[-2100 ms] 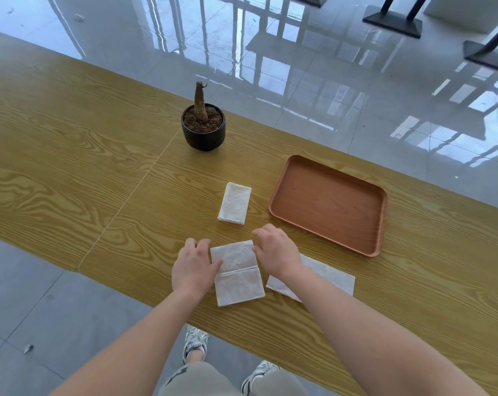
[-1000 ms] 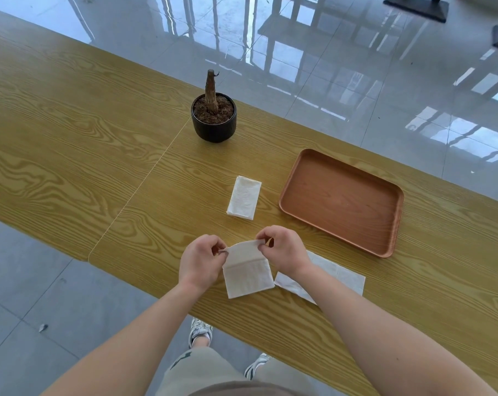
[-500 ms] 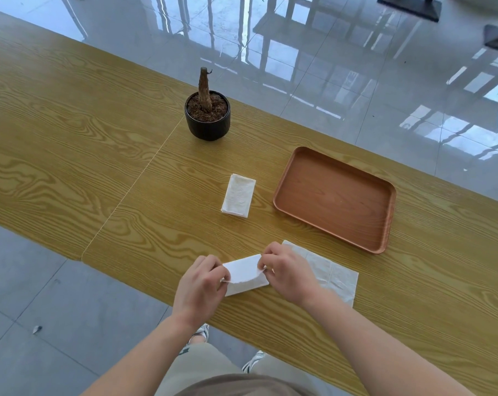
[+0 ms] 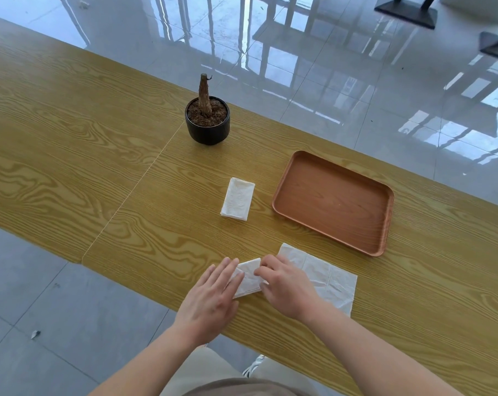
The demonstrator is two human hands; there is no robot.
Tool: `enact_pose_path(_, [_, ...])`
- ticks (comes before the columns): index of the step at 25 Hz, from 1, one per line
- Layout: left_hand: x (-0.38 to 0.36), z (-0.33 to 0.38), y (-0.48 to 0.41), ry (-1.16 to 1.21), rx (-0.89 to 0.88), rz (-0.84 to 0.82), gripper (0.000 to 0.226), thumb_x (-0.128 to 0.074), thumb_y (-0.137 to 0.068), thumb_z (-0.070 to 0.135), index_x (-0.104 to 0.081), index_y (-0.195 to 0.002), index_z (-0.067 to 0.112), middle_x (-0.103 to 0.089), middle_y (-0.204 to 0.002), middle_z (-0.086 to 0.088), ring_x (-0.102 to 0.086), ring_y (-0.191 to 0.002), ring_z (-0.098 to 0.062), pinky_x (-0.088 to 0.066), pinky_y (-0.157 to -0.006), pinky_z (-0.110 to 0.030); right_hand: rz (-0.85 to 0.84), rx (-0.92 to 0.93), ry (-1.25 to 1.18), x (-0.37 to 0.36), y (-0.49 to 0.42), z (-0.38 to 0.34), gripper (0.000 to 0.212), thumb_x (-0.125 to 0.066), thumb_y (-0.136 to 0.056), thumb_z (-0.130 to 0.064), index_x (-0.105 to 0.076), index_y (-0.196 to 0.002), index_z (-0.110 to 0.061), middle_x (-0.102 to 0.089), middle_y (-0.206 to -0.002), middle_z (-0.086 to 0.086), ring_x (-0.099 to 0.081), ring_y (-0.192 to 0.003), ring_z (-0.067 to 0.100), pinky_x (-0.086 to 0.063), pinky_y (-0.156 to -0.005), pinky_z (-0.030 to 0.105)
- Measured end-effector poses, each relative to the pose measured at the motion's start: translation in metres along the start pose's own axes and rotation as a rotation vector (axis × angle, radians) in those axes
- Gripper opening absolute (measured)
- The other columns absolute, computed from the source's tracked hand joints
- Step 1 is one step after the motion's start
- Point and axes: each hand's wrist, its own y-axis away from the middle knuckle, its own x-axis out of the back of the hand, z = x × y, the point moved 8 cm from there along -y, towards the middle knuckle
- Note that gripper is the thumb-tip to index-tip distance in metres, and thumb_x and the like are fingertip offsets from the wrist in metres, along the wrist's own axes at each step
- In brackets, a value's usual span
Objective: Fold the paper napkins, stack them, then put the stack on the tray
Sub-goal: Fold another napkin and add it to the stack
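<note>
A small folded white napkin (image 4: 248, 277) lies near the table's front edge. My left hand (image 4: 212, 300) rests flat on its left part, fingers spread. My right hand (image 4: 285, 284) presses its right part with curled fingers. An unfolded white napkin (image 4: 325, 274) lies flat just right of my right hand, partly under my wrist. A finished folded napkin (image 4: 238, 198) sits farther back, in the middle of the table. The brown wooden tray (image 4: 382, 224) stands to its right with nothing on it.
A black pot with a bare stump (image 4: 207, 118) stands at the back, left of the tray. The table's front edge runs just below my hands. A seam (image 4: 133, 190) crosses the wooden tabletop left of the napkins.
The napkin's far half was lifted and folded toward me, halving it. My hands have gone from pinching its edge to pressing it flat.
</note>
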Motion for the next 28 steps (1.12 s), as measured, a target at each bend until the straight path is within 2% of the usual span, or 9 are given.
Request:
enact_pose_path(3, [-0.018, 0.0, 0.008, -0.111, -0.059, -0.113, 0.071, -0.034, -0.098, 0.055, -0.024, -0.155, 0.014, -0.012, -0.165, -0.008, -0.006, -0.152, -0.024, -0.012, -0.118, -0.046, 0.006, 0.065, 0.083, 0.0, 0.004, -0.005, 0.023, -0.054, -0.092, -0.022, -0.068, -0.109, -0.017, -0.061, -0.115, -0.001, -0.052, -0.104, 0.023, -0.056, -0.076, 0.042])
enact_pose_path(5, [-0.024, -0.001, 0.011, -0.147, -0.058, -0.151, 0.076, -0.032, -0.098, 0.062, -0.022, -0.155, 0.012, -0.01, -0.165, -0.008, -0.005, -0.152, -0.025, -0.011, -0.116, -0.046, 0.059, 0.066, 0.101, -0.001, 0.005, -0.007, 0.037, -0.05, -0.096, -0.029, -0.061, -0.129, -0.018, -0.06, -0.135, -0.001, -0.052, -0.12, 0.024, -0.052, -0.097, 0.042])
enact_pose_path(7, [-0.027, 0.0, 0.013, -0.151, -0.054, -0.167, 0.081, -0.027, -0.097, 0.066, -0.017, -0.156, 0.011, -0.005, -0.165, -0.009, -0.002, -0.152, -0.026, -0.011, -0.116, -0.047, -0.026, 0.068, 0.142, -0.019, 0.007, -0.012, 0.06, -0.036, -0.102, -0.046, -0.031, -0.155, -0.018, -0.028, -0.165, 0.0, -0.022, -0.152, 0.026, -0.024, -0.123, 0.045])
enact_pose_path(8, [-0.028, 0.0, 0.013, -0.151, -0.055, -0.165, 0.083, -0.025, -0.097, 0.067, -0.014, -0.156, 0.01, -0.003, -0.166, -0.009, -0.001, -0.152, -0.026, -0.01, -0.116, -0.047, -0.077, 0.087, 0.179, -0.031, 0.009, -0.015, 0.068, -0.028, -0.103, -0.053, -0.016, -0.159, -0.017, -0.011, -0.169, -0.001, -0.002, -0.156, 0.024, -0.008, -0.126, 0.047])
enact_pose_path(10, [-0.029, -0.001, 0.013, -0.144, -0.052, -0.166, 0.086, -0.023, -0.096, 0.07, -0.01, -0.156, 0.01, -0.001, -0.166, -0.009, -0.001, -0.152, -0.026, -0.01, -0.116, -0.048, -0.148, 0.108, 0.253, -0.047, 0.015, -0.014, 0.078, -0.022, -0.101, -0.064, -0.002, -0.16, -0.017, 0.007, -0.169, 0.0, 0.017, -0.154, 0.021, 0.005, -0.123, 0.049])
enact_pose_path(14, [-0.029, -0.002, 0.014, -0.141, -0.066, -0.177, 0.088, -0.023, -0.095, 0.072, -0.006, -0.157, 0.011, 0.001, -0.166, -0.008, 0.002, -0.152, -0.026, -0.008, -0.117, -0.048, -0.186, 0.11, 0.305, -0.056, 0.019, -0.009, 0.089, -0.021, -0.097, -0.073, 0.002, -0.16, -0.014, 0.012, -0.168, 0.003, 0.02, -0.154, 0.022, 0.006, -0.12, 0.051])
enact_pose_path(24, [-0.025, -0.006, 0.02, -0.145, -0.025, -0.184, 0.091, -0.022, -0.093, 0.076, -0.014, -0.155, 0.01, -0.006, -0.165, -0.009, -0.004, -0.152, -0.027, -0.009, -0.116, -0.051, -0.229, 0.1, 0.275, -0.057, 0.018, -0.006, 0.093, -0.014, -0.095, -0.076, 0.01, -0.158, -0.012, 0.023, -0.166, 0.003, 0.028, -0.151, 0.018, 0.013, -0.121, 0.047])
enact_pose_path(26, [-0.022, -0.006, 0.019, -0.165, -0.036, -0.17, 0.091, -0.018, -0.093, 0.076, -0.011, -0.156, 0.01, -0.002, -0.165, -0.008, 0.0, -0.152, -0.027, -0.006, -0.116, -0.052, -0.217, 0.09, 0.255, -0.052, 0.015, -0.006, 0.09, -0.015, -0.096, -0.073, 0.004, -0.159, -0.011, 0.016, -0.167, 0.005, 0.022, -0.152, 0.02, 0.012, -0.124, 0.05])
enact_pose_path(28, [-0.018, -0.004, 0.02, -0.167, -0.033, -0.158, 0.089, -0.019, -0.094, 0.075, -0.01, -0.156, 0.011, 0.0, -0.165, -0.008, 0.002, -0.152, -0.029, -0.006, -0.116, -0.053, -0.148, 0.068, 0.209, -0.042, 0.01, -0.007, 0.08, -0.02, -0.101, -0.063, -0.014, -0.159, -0.01, -0.005, -0.169, 0.006, 0.003, -0.156, 0.023, -0.001, -0.126, 0.051])
